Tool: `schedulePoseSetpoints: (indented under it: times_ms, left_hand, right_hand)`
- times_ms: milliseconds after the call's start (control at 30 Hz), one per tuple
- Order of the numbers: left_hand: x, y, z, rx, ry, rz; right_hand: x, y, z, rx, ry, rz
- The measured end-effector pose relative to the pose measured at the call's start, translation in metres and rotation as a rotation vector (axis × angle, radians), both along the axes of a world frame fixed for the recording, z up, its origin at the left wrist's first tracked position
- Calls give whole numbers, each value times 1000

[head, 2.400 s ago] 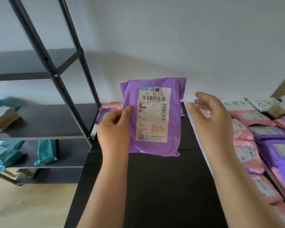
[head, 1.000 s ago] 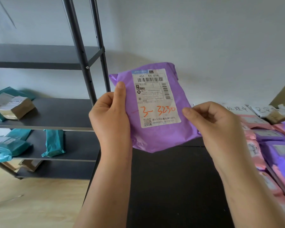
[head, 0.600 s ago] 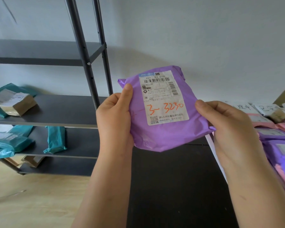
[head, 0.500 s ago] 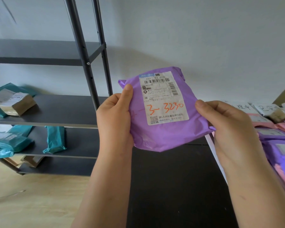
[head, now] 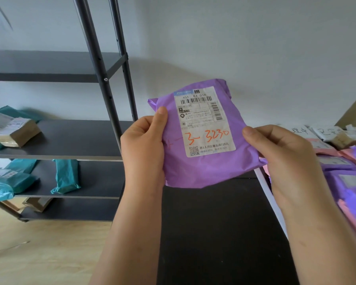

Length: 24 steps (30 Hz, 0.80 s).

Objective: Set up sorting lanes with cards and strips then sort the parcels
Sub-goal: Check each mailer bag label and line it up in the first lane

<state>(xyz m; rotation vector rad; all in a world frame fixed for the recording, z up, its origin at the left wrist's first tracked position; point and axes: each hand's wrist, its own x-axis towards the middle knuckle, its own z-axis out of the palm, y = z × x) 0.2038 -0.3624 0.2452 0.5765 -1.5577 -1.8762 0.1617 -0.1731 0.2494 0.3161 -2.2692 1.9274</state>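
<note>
**Head view: purple parcel held up for a label read**

Far left, a dark metal shelf unit (head: 76,138) carries teal parcels (head: 65,175) and a brown box (head: 19,131). None of it is touched.

Left hand (head: 144,149) is closed on the left edge of the purple parcel (head: 206,167), thumb flat on the front face, fingers hidden behind. The parcel sits upright and slightly tilted, in the air above the black table (head: 214,233), between the two hands. Its white label (head: 203,122) faces the camera, with orange handwriting reading "3- 3230".

Right hand (head: 284,153) pinches the parcel's right edge, thumb forward, the lower corner tucked into the palm.

Further right, a white strip (head: 273,204) runs along the table and marks a lane edge. Beyond it lie pink and purple parcels (head: 349,182), with handwritten cards (head: 300,131) at the far end.

Judgement: sorting step, label being read.

Risks:
- The mailer film looks slick and soft. An edge-only grip could let it slide if one hand lets go early.
- The card text is only partly in view from here, so a wrong lane is possible.
- Setting the parcel down carelessly could nudge the strip and blur the lane line.
</note>
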Motion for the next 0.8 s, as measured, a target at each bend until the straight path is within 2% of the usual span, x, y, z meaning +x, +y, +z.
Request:
schedulePoseSetpoints:
  times_ms: [167, 267, 367, 533, 800]
  left_hand:
    - [-1, -1, -6, -141, -19, -9]
    - [-5, -1, -14, -243, -71, -35]
    - [-10, 6, -23, -343, -123, -100]
    - [-17, 37, -40, -670, -202, -179]
    - [-21, 101, -37, -723, -178, -459]
  right_hand:
    - [4, 9, -7, 55, 7, -35]
    - [10, 17, -13, 171, 10, -51]
    - [20, 27, -21, 266, 44, -163]
    - [36, 51, -24, 251, 71, -347]
    - [49, 106, -26, 498, 135, -506]
